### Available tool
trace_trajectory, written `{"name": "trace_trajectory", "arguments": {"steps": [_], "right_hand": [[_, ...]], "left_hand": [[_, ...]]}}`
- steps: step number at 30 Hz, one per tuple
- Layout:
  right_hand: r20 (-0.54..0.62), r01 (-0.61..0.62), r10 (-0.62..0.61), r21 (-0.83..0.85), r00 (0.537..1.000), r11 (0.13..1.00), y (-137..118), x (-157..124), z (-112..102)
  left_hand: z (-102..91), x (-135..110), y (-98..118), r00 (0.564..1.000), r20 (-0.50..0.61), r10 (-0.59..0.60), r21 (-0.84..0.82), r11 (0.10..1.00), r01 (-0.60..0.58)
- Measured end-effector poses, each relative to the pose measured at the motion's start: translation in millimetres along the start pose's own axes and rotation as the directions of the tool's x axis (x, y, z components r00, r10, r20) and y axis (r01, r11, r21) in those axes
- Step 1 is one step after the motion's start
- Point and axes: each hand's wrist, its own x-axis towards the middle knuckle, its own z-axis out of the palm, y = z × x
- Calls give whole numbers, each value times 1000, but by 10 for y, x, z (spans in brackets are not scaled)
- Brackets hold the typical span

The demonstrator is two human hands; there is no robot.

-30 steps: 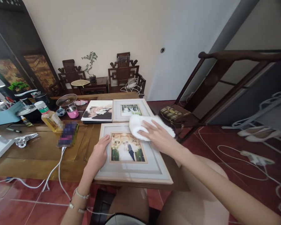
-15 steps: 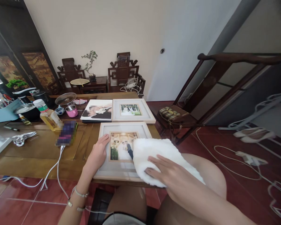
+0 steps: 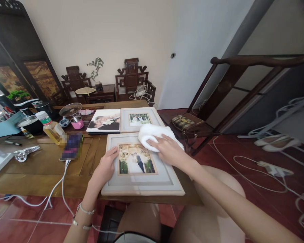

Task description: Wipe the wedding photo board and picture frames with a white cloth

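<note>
A pale wooden picture frame [image 3: 142, 185] holding a wedding photo lies flat at the table's near right corner. My left hand [image 3: 108, 165] rests on its left edge, fingers closed around the border. A fluffy white cloth [image 3: 157, 131] lies bunched over the frame's upper right corner. My right hand [image 3: 167, 148] grips this cloth, pressing it onto the glass, and part of the far border is covered. Beyond it a second picture frame [image 3: 155, 116] lies flat, partly hidden by the cloth. A photo album or panel [image 3: 105, 120] sits to its left.
On the wooden table [image 3: 48, 179] to the left are a phone [image 3: 72, 146] on a white cable, a bottle [image 3: 53, 130], a pink mug [image 3: 77, 122] and a silver claw clip [image 3: 25, 153]. A wooden chair [image 3: 197, 126] bearing a plaid bag [image 3: 183, 122] stands right.
My right hand has moved the cloth from the frame's lower right side to its upper right corner, bunching it up. The whole photo now shows. My left hand stays on the left edge.
</note>
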Motion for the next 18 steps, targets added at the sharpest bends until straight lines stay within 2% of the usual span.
{"name": "trace_trajectory", "arguments": {"steps": [3, 5, 10, 14, 18], "right_hand": [[-18, 28, -28, 0, 999, 1000, 12, 10, 42], [-11, 65, -65, 17, 998, 998, -41, -79, 34], [12, 132, -132, 52, 991, 990, -366, -588, -111], [-98, 185, -176, 88, 979, 979, -688, -1060, -273], [-114, 178, -164, 129, 980, 976, -843, -1215, -371]], "left_hand": [[20, 1, -12, 999, -32, 6, -15, 1000, -7], [41, 0, -24, 998, -55, -4, -24, 1000, 3], [74, -5, -36, 997, -65, -38, -45, 998, 35], [66, -1, -29, 998, -44, -42, -45, 998, 40], [53, 7, -39, 999, -29, -13, -37, 999, 11]]}}
